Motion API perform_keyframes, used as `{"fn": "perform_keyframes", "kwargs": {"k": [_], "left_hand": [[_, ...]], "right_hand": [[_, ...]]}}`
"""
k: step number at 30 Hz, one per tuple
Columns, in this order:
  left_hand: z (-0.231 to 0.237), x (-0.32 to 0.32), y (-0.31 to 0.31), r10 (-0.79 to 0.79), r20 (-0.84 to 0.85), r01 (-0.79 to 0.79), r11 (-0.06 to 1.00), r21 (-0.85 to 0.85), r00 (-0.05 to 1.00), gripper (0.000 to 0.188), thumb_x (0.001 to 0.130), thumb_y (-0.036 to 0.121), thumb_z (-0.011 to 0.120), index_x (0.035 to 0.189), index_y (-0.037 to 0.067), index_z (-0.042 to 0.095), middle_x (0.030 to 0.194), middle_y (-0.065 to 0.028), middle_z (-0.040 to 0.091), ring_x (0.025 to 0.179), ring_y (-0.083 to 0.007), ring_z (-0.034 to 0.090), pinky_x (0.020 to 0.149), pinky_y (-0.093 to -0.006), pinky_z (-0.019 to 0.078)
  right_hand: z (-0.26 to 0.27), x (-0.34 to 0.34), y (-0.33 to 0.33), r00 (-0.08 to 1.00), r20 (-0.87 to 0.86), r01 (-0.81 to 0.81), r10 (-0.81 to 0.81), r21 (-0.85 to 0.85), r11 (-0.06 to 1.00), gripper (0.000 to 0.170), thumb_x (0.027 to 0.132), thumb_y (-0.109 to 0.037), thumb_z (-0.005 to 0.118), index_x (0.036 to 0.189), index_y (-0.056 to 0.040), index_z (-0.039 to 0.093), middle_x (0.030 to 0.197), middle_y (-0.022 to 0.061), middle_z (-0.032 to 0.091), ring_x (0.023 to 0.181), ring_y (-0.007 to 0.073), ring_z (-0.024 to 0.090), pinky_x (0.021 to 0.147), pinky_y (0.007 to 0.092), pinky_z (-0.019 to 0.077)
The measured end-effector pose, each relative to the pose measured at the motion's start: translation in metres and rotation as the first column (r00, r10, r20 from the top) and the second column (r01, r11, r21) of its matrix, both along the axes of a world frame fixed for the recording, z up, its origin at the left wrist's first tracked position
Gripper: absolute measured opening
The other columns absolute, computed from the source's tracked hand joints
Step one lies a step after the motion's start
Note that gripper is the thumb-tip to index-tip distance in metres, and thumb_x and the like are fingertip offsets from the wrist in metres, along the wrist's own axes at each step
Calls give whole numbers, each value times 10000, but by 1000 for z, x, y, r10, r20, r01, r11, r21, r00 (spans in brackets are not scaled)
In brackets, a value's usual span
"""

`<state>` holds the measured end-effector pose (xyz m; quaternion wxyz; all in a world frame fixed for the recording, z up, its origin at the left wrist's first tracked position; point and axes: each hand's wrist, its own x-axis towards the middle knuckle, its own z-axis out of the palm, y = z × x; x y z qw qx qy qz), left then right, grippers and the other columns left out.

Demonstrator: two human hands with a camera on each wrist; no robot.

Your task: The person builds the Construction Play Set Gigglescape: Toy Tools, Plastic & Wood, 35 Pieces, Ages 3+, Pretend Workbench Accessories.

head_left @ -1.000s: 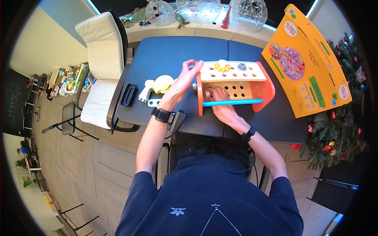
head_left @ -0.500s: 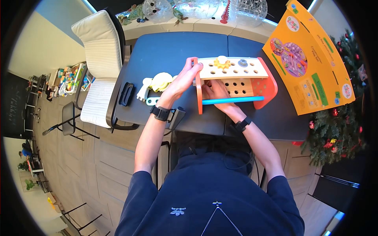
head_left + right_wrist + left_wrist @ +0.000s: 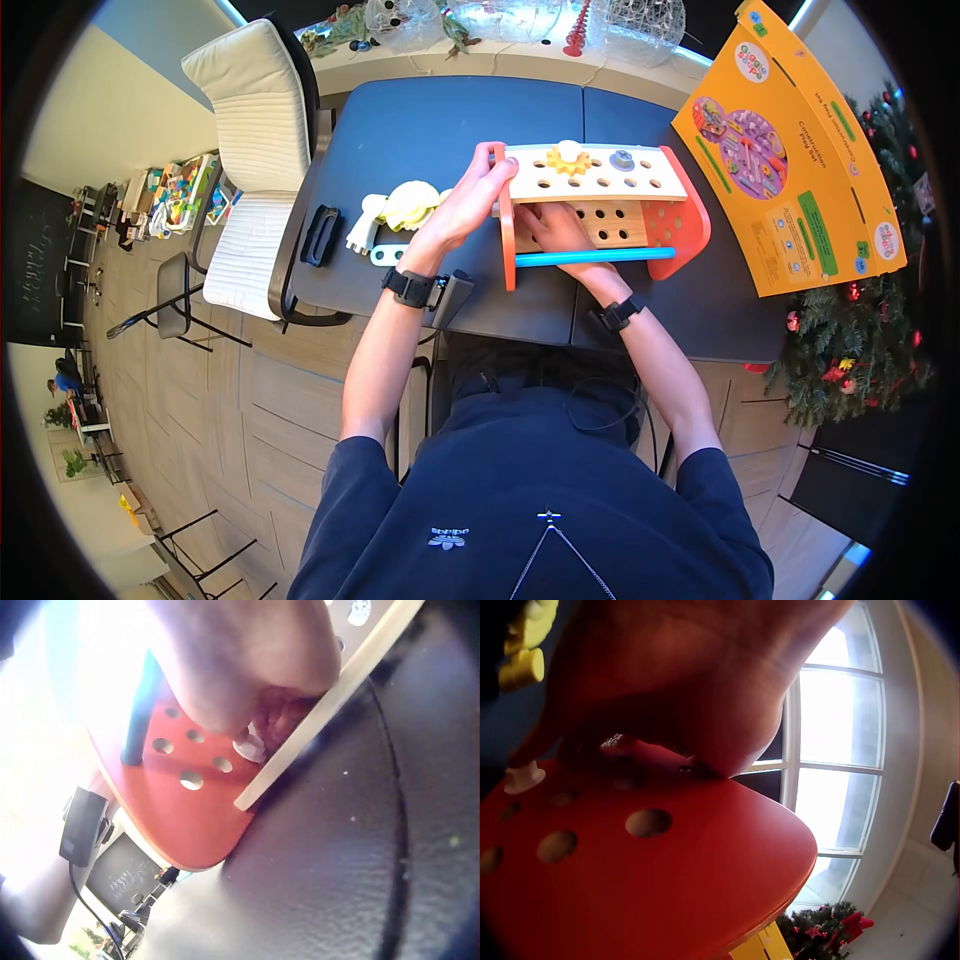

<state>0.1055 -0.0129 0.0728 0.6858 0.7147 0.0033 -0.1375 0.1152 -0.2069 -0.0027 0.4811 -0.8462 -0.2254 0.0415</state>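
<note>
A toy workbench (image 3: 610,183) with red side panels, a pegboard top and a blue rod (image 3: 600,257) stands on the dark table. My left hand (image 3: 468,208) grips its left side panel, thumb over the top edge. In the left wrist view a fingertip touches a white bolt end (image 3: 525,778) on that panel's outer face. My right hand (image 3: 560,232) reaches inside, above the rod. Its fingers pinch a white nut (image 3: 250,746) against the inner face of the holed red panel (image 3: 187,817); the fingertips are partly hidden. A yellow gear (image 3: 568,160) and grey bolt (image 3: 622,160) sit on top.
Left of the workbench lie pale yellow toy parts (image 3: 408,208), a light green holed strip (image 3: 388,256) and a black case (image 3: 320,237). A large orange box (image 3: 790,160) stands at the right, near a decorated tree (image 3: 850,350). A cushioned chair (image 3: 250,180) is at the left.
My right hand has turned and moved against the inside of the left panel, covering the nut seen before. The workbench has shifted and tilted slightly in view; my left hand keeps its hold.
</note>
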Motion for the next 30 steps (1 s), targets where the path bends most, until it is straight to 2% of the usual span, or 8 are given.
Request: {"fn": "perform_keyframes", "kwargs": {"k": [2,5,8,11,14,23,26,30], "left_hand": [[-1,0,0,2,-5,-2,1000,-3,1000,647,1055,487,560,1534,87,388,1397,-147,542,1304,-259,549,1074,-463,483],[2,-1,-1,10,-6,-10,1000,-2,1000,645,1055,481,559,1535,85,387,1393,-148,544,1309,-257,545,1075,-460,481],[5,-3,-2,13,2,-13,1000,-4,1000,644,1055,485,555,1519,72,385,1366,-155,548,1290,-260,540,1065,-450,480],[4,-2,-3,8,35,-8,1000,-3,999,643,1054,491,551,1488,49,380,1320,-172,553,1251,-269,536,1044,-436,480],[-1,2,0,6,57,-6,1000,15,998,629,1054,482,552,1479,48,387,1325,-176,553,1262,-269,532,1057,-439,474],[1,1,-1,5,37,-5,1000,7,999,618,1056,474,550,1480,55,385,1331,-182,552,1255,-276,543,1049,-440,486],[4,-1,-2,3,27,-3,1000,-5,1000,621,1056,476,552,1485,61,379,1334,-181,550,1258,-277,547,1044,-443,495],[2,0,0,-6,33,5,1000,19,999,627,1054,483,557,1493,74,377,1359,-174,540,1278,-281,546,1051,-464,498]], "right_hand": [[-4,0,4,995,81,48,-50,26,999,349,1084,-254,595,1266,28,688,1189,267,745,1118,475,691,967,528,536],[-9,2,9,995,-8,99,-100,-73,992,395,1103,-297,578,1348,4,654,1237,249,738,1161,487,670,1006,531,516],[-5,0,4,998,6,67,-67,-8,998,388,1084,-289,610,1314,20,652,1190,242,738,1098,456,693,978,517,524],[4,-2,-2,1000,-20,11,-10,16,1000,310,1038,-232,661,1168,49,671,1043,243,747,940,431,720,857,505,553],[-3,3,-4,999,-19,-36,36,7,999,255,988,-176,714,1074,52,641,937,203,716,858,382,703,806,481,548],[-1,2,-5,1000,-30,5,-6,-23,1000,240,1014,-158,704,1094,54,624,942,205,709,877,407,692,838,497,544],[-9,1,0,991,117,53,-68,122,991,265,1033,-196,692,1110,49,627,948,212,706,893,417,690,852,508,538],[-3,1,-3,1000,20,1,-3,97,995,256,1022,-205,682,1081,39,635,896,199,698,826,394,679,791,495,527]]}}
